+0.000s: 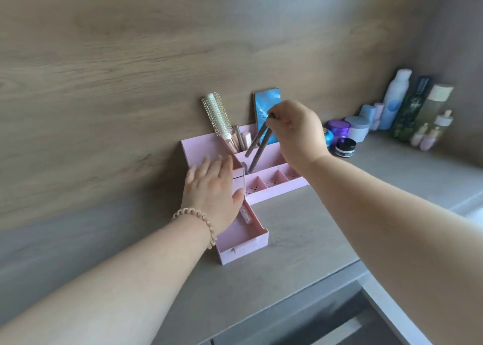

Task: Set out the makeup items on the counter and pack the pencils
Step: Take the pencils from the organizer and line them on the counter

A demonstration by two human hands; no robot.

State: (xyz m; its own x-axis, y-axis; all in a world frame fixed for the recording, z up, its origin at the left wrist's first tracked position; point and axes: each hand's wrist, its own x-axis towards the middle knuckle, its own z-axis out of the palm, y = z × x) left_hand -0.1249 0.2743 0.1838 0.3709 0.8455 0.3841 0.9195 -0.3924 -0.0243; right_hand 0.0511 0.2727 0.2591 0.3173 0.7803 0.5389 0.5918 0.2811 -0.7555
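Pencils [258, 151], two of them, are pinched at their tops by the right hand [300, 133], with their tips down in a middle slot of the pink box [277, 188]. The left hand [211, 188] lies flat, fingers straight, on the box's left side above the open drawer [251, 242]. I think it is best to hold the box down and move the pencils straight, so they miss the walls.

Matt pink organiser [274, 191], probably plastic; wood-grain wall panel [130, 70], smooth and matt; grey matt table [300, 240]; glossy purple jar [339, 128]; glossy blue booklet [266, 104].
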